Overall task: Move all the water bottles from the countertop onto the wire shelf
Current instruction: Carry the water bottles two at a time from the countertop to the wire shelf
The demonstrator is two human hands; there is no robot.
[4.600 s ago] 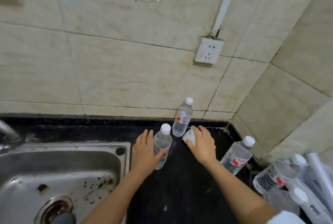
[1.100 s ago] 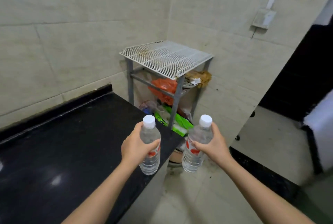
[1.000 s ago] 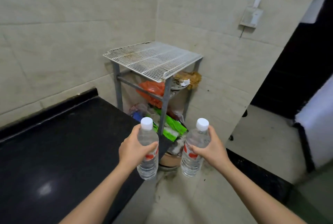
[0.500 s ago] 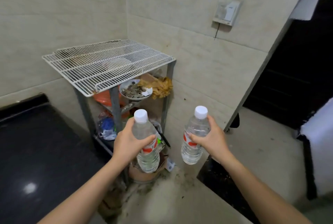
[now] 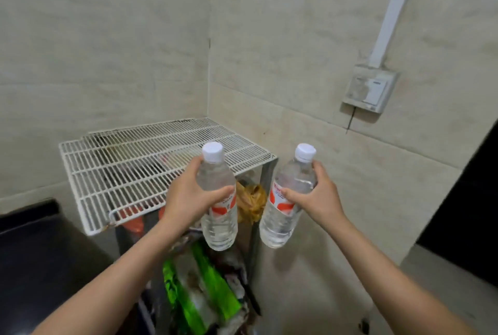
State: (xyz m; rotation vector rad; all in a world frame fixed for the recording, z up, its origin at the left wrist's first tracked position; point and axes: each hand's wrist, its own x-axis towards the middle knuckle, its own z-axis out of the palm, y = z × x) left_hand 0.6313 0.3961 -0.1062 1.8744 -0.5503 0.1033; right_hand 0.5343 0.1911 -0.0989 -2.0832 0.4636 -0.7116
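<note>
I hold two clear water bottles with white caps and red-and-white labels, both upright in the air. My left hand point(image 5: 188, 197) grips the left bottle point(image 5: 218, 224) around its middle, at the front right corner of the white wire shelf point(image 5: 121, 170). My right hand point(image 5: 318, 197) grips the right bottle point(image 5: 283, 224), which hangs past the shelf's right edge, in front of the tiled wall. The wire shelf top is bare, with rust stains, and sits in the corner of the room.
The black countertop point(image 5: 35, 248) ends at the lower left, just beside the shelf. Under the shelf top lie an orange bag, a brown bundle point(image 5: 252, 200) and green packets point(image 5: 204, 297). A wall switch box point(image 5: 369, 89) hangs at the right; a dark doorway point(image 5: 469, 213) lies beyond.
I have turned from the countertop and come closer to the wire shelf. Both bottles have risen, and the left one is now level with the shelf's front right corner.
</note>
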